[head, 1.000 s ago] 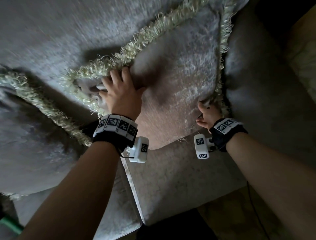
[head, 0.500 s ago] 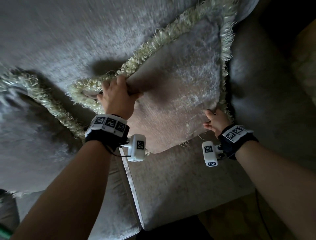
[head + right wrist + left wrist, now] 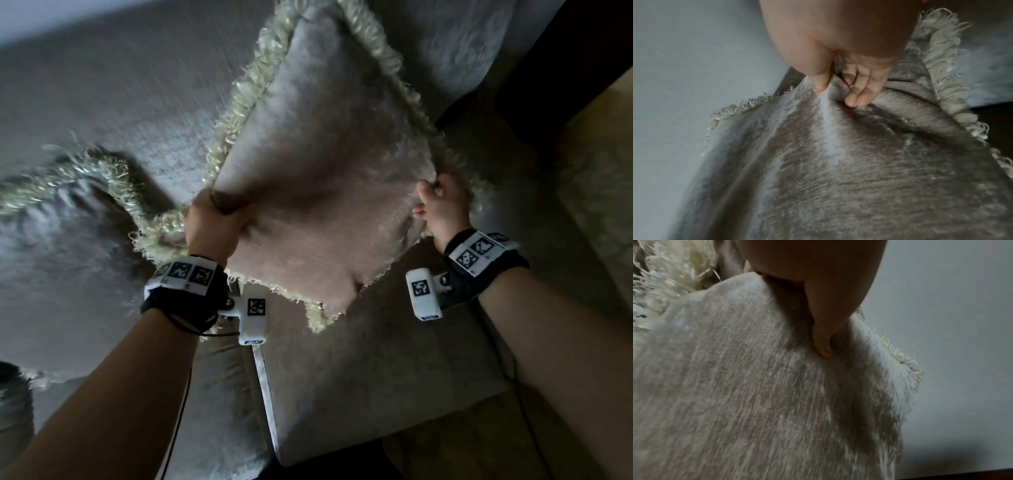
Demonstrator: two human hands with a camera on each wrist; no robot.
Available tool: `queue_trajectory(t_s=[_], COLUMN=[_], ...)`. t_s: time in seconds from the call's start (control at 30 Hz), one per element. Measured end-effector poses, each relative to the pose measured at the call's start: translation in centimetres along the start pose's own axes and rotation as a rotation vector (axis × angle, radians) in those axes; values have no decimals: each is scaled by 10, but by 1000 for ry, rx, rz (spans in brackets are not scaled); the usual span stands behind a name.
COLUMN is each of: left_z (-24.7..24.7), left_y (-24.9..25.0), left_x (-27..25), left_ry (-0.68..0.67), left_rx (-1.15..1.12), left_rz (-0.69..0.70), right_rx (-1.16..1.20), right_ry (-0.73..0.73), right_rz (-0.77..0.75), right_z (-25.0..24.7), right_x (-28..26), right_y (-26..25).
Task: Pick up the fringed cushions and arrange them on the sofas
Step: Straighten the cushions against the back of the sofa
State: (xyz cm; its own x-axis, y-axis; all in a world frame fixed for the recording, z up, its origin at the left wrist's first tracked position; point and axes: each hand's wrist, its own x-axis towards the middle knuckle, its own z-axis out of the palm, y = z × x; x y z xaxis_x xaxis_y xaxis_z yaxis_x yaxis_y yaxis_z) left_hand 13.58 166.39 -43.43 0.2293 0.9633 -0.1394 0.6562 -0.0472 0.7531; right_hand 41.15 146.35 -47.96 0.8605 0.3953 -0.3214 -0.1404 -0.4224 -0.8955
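- Two square, beige velvety cushions edged with cream fringe show in the head view.
- One fringed cushion (image 3: 318,192) sits at the centre, tilted with a corner toward 12 o'clock, held over the grey fabric sofa (image 3: 370,383); whether its lower corner touches the seat cannot be told.
- The second fringed cushion (image 3: 58,240) lies at 9 o'clock against the sofa's back, blurred, its fringe just beside the held one's fringe.
- Two hands are in view, both grasping the first cushion.
- The left hand (image 3: 214,222) clenches the cushion's edge at 8 o'clock; in the left wrist view its thumb (image 3: 821,344) presses into the fabric (image 3: 777,394).
- The right hand (image 3: 442,209) pinches the edge at 3 o'clock; in the right wrist view its fingers (image 3: 859,95) and thumb bunch the cloth (image 3: 859,170) into a fold.
- Two black wrist straps with white coded markers, one on each forearm.
- A brownish floor (image 3: 479,445) shows at 5 o'clock.
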Motion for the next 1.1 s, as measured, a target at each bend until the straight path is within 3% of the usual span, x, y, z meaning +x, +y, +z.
queue_trajectory(t_s=[0.13, 0.23, 0.4, 0.63, 0.97, 1.03, 1.1], left_z=[7, 19, 35, 29, 32, 31, 32], left_y=[-3, -2, -21, -9, -15, -19, -23], left_x=[-7, -13, -17, -12, -8, -4, -4], left_ry=[25, -5, -101, 32, -16, 14, 66], left_rx=[-132, -139, -71, -4, 41, 73, 79], left_rz=[-59, -86, -118, -47, -7, 31, 68], right_rx=[-58, -121, -252, -181, -193, -266, -300], right_ry=[67, 103, 88, 47, -88, -65, 49], right_rz=[-135, -149, -64, 26, 252, 220, 74], right_z=[-4, -4, -5, -1, -3, -6, -5], right_x=[4, 11, 37, 30, 32, 34, 36], right_y=[-40, -50, -13, -7, 2, 1, 3])
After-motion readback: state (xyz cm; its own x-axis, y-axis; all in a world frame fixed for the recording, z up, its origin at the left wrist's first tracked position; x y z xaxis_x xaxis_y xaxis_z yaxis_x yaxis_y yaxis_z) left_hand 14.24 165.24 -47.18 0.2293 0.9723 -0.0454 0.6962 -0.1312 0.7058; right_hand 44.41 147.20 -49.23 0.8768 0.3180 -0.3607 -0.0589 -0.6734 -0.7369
